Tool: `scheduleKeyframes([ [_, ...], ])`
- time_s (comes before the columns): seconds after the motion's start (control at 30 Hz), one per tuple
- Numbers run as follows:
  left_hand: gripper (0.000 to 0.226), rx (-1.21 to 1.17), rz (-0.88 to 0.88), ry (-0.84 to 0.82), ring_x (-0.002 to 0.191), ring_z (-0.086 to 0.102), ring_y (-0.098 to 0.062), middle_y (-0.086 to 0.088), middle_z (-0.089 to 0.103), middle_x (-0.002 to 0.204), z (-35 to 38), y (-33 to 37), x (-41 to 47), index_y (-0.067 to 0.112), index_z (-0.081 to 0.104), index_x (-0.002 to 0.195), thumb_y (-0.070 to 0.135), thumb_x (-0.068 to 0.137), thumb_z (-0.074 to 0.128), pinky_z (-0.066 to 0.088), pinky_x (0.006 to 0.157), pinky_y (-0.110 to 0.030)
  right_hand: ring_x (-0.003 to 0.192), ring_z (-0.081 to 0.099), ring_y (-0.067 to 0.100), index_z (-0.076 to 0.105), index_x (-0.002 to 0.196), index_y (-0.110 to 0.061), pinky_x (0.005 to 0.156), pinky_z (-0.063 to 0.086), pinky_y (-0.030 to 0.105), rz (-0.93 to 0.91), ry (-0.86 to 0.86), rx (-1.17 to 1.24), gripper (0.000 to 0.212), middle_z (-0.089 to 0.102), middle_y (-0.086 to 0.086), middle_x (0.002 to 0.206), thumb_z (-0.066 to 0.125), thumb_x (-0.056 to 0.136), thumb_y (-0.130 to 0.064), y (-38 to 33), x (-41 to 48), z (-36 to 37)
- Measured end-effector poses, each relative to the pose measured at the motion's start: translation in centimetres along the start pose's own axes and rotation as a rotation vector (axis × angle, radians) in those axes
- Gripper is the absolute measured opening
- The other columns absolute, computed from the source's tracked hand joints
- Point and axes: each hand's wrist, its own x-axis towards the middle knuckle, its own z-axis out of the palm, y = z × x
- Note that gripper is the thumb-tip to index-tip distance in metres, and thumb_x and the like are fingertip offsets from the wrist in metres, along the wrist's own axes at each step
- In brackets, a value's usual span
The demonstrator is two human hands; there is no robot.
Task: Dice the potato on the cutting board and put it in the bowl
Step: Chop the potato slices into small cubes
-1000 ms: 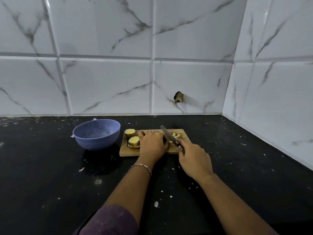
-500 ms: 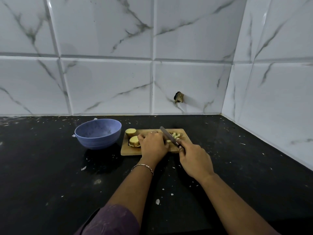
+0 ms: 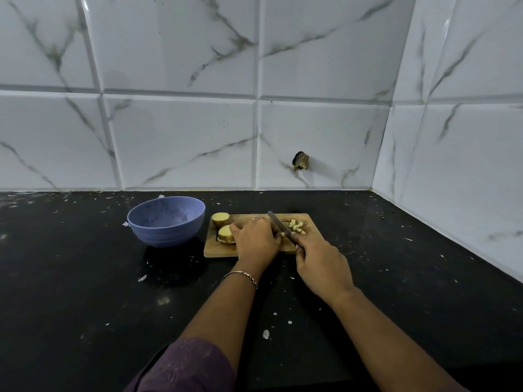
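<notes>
A small wooden cutting board (image 3: 220, 250) lies on the black counter. Two potato chunks sit at its left end: one (image 3: 220, 218) at the far corner, a sliced one (image 3: 225, 237) nearer. My left hand (image 3: 254, 241) curls over a potato piece in the board's middle; that piece is hidden beneath it. My right hand (image 3: 319, 267) grips the handle of a knife (image 3: 278, 225), its blade angled across the board beside my left fingers. Small potato dice (image 3: 295, 225) lie on the board's right end. The blue bowl (image 3: 167, 220) stands empty left of the board.
The black counter (image 3: 85, 292) is speckled with white flecks. White marble tile walls meet in a corner at the back right, with a chipped hole (image 3: 300, 160) in the back wall. A purple sleeve (image 3: 184, 366) shows at the bottom.
Both hands stay on the board with the knife blade against the potato; only slight shifts of the blade and view show between frames.
</notes>
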Motion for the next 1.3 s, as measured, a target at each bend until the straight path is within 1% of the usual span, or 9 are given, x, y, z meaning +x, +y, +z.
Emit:
scheduleKeyframes([
  [0.1,0.014,-0.007,-0.003,0.001,0.098,0.059,-0.013,0.008,0.067,0.097,0.1,-0.1,0.0,0.027,0.070,0.096,0.036,0.092,0.060,0.027,0.099,-0.042,0.087,0.057,0.008,0.056,0.134,-0.035,0.071,0.041,0.023,-0.022,-0.009,-0.042,0.036,0.063,-0.009,0.113,0.045,0.102,-0.023,-0.1,0.0,0.1],
  [0.3,0.013,0.006,-0.008,0.031,0.096,0.059,-0.015,0.007,0.066,0.096,0.0,0.0,0.0,0.026,0.069,0.091,0.036,0.092,0.060,0.026,0.096,-0.041,0.095,0.062,0.014,0.052,0.137,-0.036,0.079,0.054,0.034,-0.049,-0.024,-0.144,0.039,0.060,-0.009,0.124,0.041,0.103,-0.022,-0.3,-0.2,0.1],
  [0.47,0.017,0.011,-0.002,0.041,0.099,0.057,-0.012,0.010,0.066,0.101,0.7,-0.1,0.4,0.029,0.072,0.099,0.040,0.091,0.062,0.026,0.095,-0.041,0.089,0.063,0.013,0.055,0.134,-0.032,0.077,0.053,0.031,-0.009,0.006,-0.104,0.033,0.065,-0.007,0.107,0.042,0.104,-0.025,0.0,-0.1,-0.1],
  [0.57,0.017,0.010,0.003,0.045,0.099,0.057,-0.013,0.009,0.067,0.102,0.9,-0.1,0.6,0.028,0.072,0.099,0.040,0.091,0.062,0.026,0.095,-0.042,0.083,0.061,0.011,0.055,0.133,-0.031,0.072,0.049,0.027,-0.008,0.014,-0.069,0.032,0.064,-0.007,0.102,0.041,0.105,-0.028,0.0,0.0,-0.2],
  [0.67,0.017,0.005,0.017,0.039,0.100,0.057,-0.013,0.008,0.067,0.103,1.0,-0.1,0.7,0.029,0.072,0.101,0.038,0.092,0.061,0.027,0.097,-0.043,0.081,0.060,0.008,0.056,0.132,-0.032,0.073,0.051,0.026,-0.020,0.013,-0.052,0.031,0.063,-0.009,0.100,0.042,0.104,-0.028,-0.1,0.1,-0.1],
  [0.8,0.018,-0.011,0.009,0.005,0.105,0.056,-0.015,0.007,0.066,0.105,0.9,0.0,0.6,0.027,0.071,0.103,0.036,0.092,0.060,0.026,0.101,-0.044,0.085,0.061,0.008,0.056,0.132,-0.032,0.077,0.052,0.027,-0.019,0.008,-0.043,0.032,0.065,-0.009,0.102,0.043,0.104,-0.027,0.0,0.0,-0.2],
  [0.93,0.017,-0.036,0.003,-0.006,0.106,0.056,-0.014,0.007,0.066,0.106,0.9,0.0,0.6,0.027,0.071,0.104,0.033,0.093,0.059,0.025,0.103,-0.046,0.092,0.063,0.011,0.057,0.133,-0.031,0.081,0.053,0.031,-0.041,0.009,-0.033,0.034,0.064,-0.008,0.112,0.044,0.103,-0.023,-0.1,0.0,0.2],
  [1.07,0.018,-0.039,-0.003,-0.005,0.106,0.056,-0.016,0.007,0.067,0.104,0.7,-0.1,0.6,0.028,0.071,0.103,0.034,0.093,0.058,0.024,0.099,-0.044,0.100,0.062,0.016,0.056,0.132,-0.031,0.086,0.054,0.037,-0.051,-0.026,-0.060,0.035,0.063,-0.005,0.118,0.045,0.101,-0.019,-0.2,0.2,0.5],
  [1.3,0.018,-0.027,-0.020,0.012,0.103,0.057,-0.014,0.008,0.067,0.103,0.5,0.0,0.5,0.028,0.072,0.100,0.037,0.091,0.059,0.025,0.099,-0.044,0.098,0.063,0.016,0.053,0.134,-0.032,0.083,0.055,0.036,-0.079,-0.027,-0.112,0.038,0.062,-0.006,0.119,0.044,0.100,-0.017,-0.3,0.0,0.3],
])
